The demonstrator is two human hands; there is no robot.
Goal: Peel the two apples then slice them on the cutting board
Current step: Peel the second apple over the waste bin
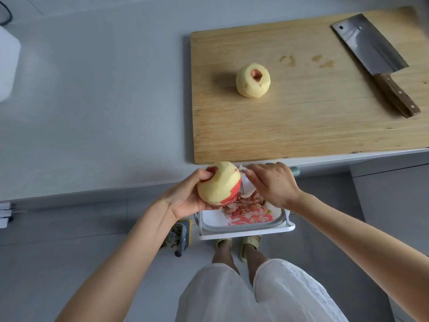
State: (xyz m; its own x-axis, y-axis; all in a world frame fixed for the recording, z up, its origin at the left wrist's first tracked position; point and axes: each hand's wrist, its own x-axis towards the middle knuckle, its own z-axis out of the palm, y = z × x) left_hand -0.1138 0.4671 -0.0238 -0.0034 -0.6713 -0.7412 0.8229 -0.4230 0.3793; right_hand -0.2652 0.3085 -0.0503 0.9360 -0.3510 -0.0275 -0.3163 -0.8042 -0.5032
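- Our left hand [186, 197] grasps the half-peeled apple [219, 182].
- Our right hand [275, 184] grips the white peeler [250, 191] against it.
- A peeled apple [251, 86] and cleaver [371, 49] lie apart on the cutting board [301, 129].

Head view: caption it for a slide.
Left hand holds a half-peeled apple, right hand a peeler; peeled apple and cleaver lie on the cutting board.

The right hand [274, 184] hides most of the white peeler [250, 191].
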